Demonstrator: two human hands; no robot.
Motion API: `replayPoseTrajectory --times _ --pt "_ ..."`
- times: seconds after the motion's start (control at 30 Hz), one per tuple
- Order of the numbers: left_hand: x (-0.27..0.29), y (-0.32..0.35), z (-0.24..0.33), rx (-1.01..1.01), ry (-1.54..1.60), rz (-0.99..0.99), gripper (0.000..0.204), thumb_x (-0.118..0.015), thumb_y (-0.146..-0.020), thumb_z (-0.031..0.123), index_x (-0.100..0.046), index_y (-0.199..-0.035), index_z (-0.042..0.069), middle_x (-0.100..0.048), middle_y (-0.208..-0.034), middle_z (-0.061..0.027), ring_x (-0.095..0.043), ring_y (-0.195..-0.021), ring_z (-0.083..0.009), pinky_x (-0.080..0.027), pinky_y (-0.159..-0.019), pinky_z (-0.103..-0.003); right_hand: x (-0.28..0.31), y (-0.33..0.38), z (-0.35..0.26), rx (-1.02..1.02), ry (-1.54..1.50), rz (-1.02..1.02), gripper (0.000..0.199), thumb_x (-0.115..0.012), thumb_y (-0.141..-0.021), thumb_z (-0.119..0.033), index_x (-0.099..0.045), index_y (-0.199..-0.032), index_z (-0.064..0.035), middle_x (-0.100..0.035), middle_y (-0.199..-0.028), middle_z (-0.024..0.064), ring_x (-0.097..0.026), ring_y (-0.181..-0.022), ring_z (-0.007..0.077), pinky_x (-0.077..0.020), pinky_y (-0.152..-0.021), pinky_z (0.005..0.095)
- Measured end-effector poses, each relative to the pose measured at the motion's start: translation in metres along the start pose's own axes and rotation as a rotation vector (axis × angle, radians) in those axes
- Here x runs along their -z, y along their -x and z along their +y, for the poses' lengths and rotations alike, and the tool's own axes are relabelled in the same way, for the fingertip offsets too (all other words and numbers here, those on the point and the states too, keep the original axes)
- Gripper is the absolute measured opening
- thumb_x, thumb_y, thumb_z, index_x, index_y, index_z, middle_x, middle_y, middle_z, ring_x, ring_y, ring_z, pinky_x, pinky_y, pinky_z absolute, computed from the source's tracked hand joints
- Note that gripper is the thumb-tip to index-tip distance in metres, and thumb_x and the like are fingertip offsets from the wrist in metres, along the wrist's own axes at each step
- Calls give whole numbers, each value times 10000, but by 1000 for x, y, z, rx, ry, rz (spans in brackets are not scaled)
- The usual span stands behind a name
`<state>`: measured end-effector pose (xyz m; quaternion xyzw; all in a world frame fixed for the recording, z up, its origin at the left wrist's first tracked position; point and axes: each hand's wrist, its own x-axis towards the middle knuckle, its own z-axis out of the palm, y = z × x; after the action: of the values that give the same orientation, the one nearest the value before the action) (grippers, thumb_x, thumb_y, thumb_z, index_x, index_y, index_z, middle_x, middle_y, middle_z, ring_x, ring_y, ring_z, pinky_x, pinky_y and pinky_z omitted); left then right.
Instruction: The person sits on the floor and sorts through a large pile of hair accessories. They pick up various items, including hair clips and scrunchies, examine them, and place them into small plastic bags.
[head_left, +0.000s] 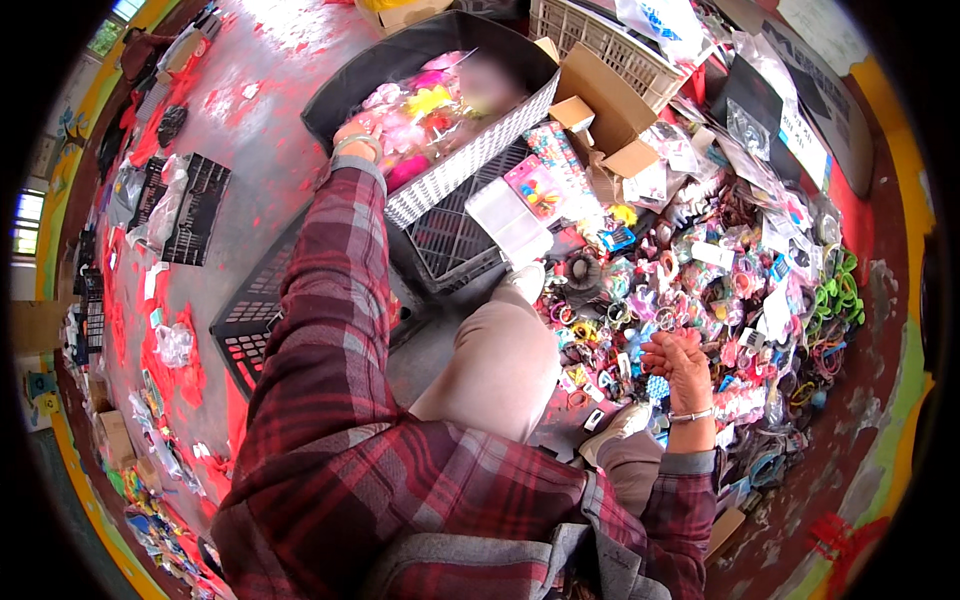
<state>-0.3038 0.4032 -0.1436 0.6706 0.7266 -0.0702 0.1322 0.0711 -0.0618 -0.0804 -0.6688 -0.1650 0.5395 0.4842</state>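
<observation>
My left hand (pixel 356 137) is at the near-left side of a black and white plastic basket (pixel 430 175), next to pale pink packaged items. Its fingers blend with the contents, so I cannot make out their pose. Inside the basket lie clear bags with a yellow flower-like piece (pixel 428 101) and pink pieces (pixel 407 172). My right hand (pixel 684 368) hovers over a wide pile of hair ties and small accessories (pixel 690 270). Its fingers are loosely bent and apart, with nothing visible in them. A blue beaded piece (pixel 657 387) lies just beside it.
A black crate (pixel 440 240) stands under the basket, with a clear plastic box (pixel 508 218) and a pink card pack (pixel 540 188) on it. Behind are an opened cardboard box (pixel 605 95) and a beige crate (pixel 590 45). Another black crate (pixel 245 340) is by my left arm.
</observation>
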Motion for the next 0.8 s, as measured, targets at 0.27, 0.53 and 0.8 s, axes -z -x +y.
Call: replayPoseTrajectory --times 0.27,0.53,0.8 --pt "-5 2 3 -18 -100 -28 334 -509 -827 260 -537 -1122 107 -524 -1139 -78 -506 -1032 -215 -444 -804 -376 3 -4 2 -14 10 -10 240 -535 -858 -197 -596 -990 -6 -651 -876 91 -635 -746 147 -431 -574 195" --pt "5 2 7 -25 -245 -50 359 -517 -822 286 -544 -1143 128 -520 -1188 -72 -502 -1088 -222 -438 -844 -386 -1 -3 4 -34 20 -14 232 -525 -861 -190 -594 -990 -10 -651 -878 84 -637 -747 145 -431 -564 190" --pt "42 43 25 -67 -366 122 205 -494 -827 212 -565 -996 120 -517 -1040 -56 -523 -907 -197 -450 -704 -347 -1 7 3 10 127 -5 261 -504 -866 -194 -590 -1010 6 -648 -881 79 -620 -758 136 -450 -609 226"
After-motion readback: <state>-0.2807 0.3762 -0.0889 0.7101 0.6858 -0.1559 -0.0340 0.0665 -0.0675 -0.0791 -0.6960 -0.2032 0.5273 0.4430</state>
